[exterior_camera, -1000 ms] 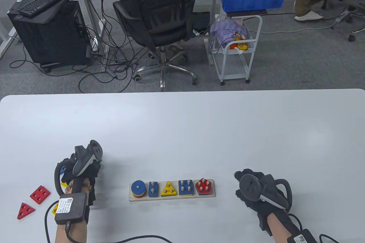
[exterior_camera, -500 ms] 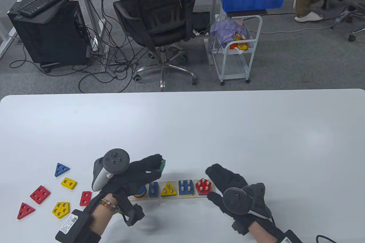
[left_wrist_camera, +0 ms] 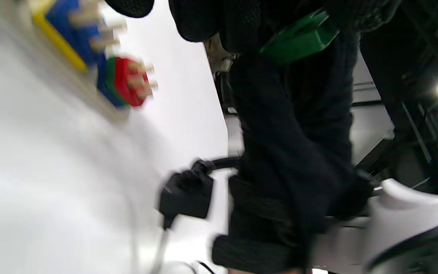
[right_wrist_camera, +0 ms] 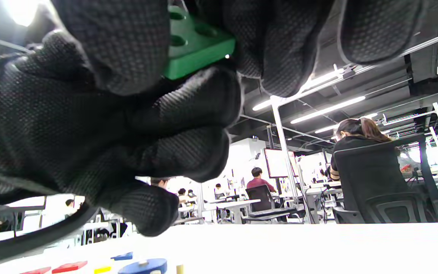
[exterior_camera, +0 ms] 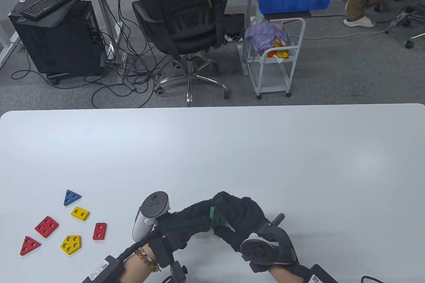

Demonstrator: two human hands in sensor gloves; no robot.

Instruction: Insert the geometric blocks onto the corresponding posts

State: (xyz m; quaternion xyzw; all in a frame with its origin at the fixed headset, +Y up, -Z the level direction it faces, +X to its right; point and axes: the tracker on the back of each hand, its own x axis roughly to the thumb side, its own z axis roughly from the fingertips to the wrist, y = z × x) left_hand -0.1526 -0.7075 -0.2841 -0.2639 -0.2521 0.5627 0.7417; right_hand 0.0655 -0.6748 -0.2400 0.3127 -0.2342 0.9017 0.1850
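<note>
My two hands meet low in the table view, over the spot where the peg board stood. Between them is a green block with holes. My left hand reaches in from the left and grips it. My right hand curls over it from the right. The right wrist view shows the green block wedged between gloved fingers. The hands hide the board in the table view. Blurred in the left wrist view are a blue square and a red pentagon on their posts, and the green block.
Loose blocks lie at the table's left: a blue triangle, yellow rectangle, red square, red rectangle, yellow pentagon and red triangle. A cable trails behind each wrist.
My left hand lifted the green block from the loose pile and carried it right, over the board. My right hand moved left to meet it and now covers the block and board.
</note>
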